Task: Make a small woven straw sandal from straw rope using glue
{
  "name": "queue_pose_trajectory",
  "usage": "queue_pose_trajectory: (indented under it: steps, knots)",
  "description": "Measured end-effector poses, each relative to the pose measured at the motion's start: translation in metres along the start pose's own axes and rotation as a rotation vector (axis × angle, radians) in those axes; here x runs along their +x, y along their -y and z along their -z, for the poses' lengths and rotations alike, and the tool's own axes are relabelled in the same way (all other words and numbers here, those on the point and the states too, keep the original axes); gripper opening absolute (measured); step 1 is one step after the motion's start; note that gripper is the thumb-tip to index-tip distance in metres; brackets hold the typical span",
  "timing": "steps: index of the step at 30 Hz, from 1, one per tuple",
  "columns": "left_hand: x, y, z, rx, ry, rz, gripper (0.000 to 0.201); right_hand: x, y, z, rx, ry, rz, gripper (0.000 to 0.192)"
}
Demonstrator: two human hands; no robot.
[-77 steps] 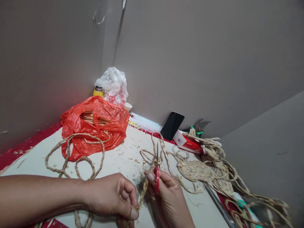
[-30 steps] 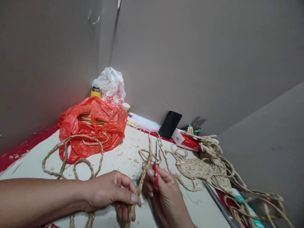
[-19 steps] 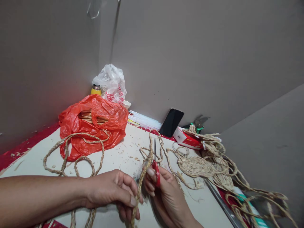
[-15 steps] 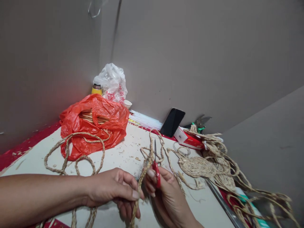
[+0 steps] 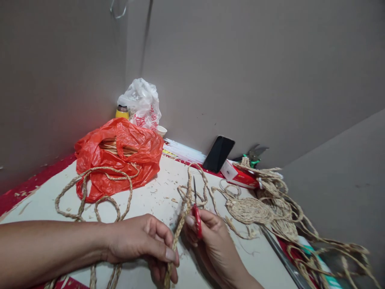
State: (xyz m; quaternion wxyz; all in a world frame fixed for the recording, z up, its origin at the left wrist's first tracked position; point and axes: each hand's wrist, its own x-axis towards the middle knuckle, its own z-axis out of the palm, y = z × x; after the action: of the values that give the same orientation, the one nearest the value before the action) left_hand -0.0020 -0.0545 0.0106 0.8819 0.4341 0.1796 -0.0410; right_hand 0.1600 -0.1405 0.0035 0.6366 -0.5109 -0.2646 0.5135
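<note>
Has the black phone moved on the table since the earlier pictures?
No. The black phone leans on the wall beside the red box as before; only the camera shifted.

Both forearms are bare, with no sleeves in view. The left hand (image 5: 141, 245) and right hand (image 5: 210, 245) wear no gloves; the nails are short and unpainted.

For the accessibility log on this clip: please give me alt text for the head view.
The left hand pinches a braided straw rope while the right hand holds red-handled scissors beside it, blades pointing up. Behind them on the table lie an orange plastic bag, a phone and coiled straw pieces.
</note>
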Motion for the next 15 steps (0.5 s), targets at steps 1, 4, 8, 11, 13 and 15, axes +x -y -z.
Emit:
queue_pose_trajectory:
  steps: [1,4,8,11,13,15]
  knots:
    - [0.0001,0.0001,0.0001,-0.012,-0.014,-0.005,0.030,-0.0007,0.0002,-0.0002,-0.012,0.015,-0.004,0.029]
    - [0.0018,0.0004,0.0015,-0.065,-0.093,-0.074,0.032,-0.0034,0.0001,-0.0016,-0.050,0.058,-0.034,0.025]
    - [0.0037,0.0002,0.0041,-0.083,-0.138,-0.161,0.031,-0.0047,-0.0021,-0.0025,-0.107,0.074,-0.042,0.024]
    - [0.0030,-0.0010,0.0053,-0.106,-0.129,-0.147,0.026,-0.0025,-0.0033,-0.0012,-0.096,0.028,-0.014,0.027]
    - [0.0022,-0.0022,0.0059,-0.132,-0.118,-0.120,0.023,0.0000,-0.0027,-0.0003,-0.044,0.000,-0.011,0.028]
    - [0.0018,-0.0031,0.0064,-0.156,-0.097,-0.092,0.022,0.0027,-0.0009,0.0003,0.014,-0.009,-0.016,0.028]
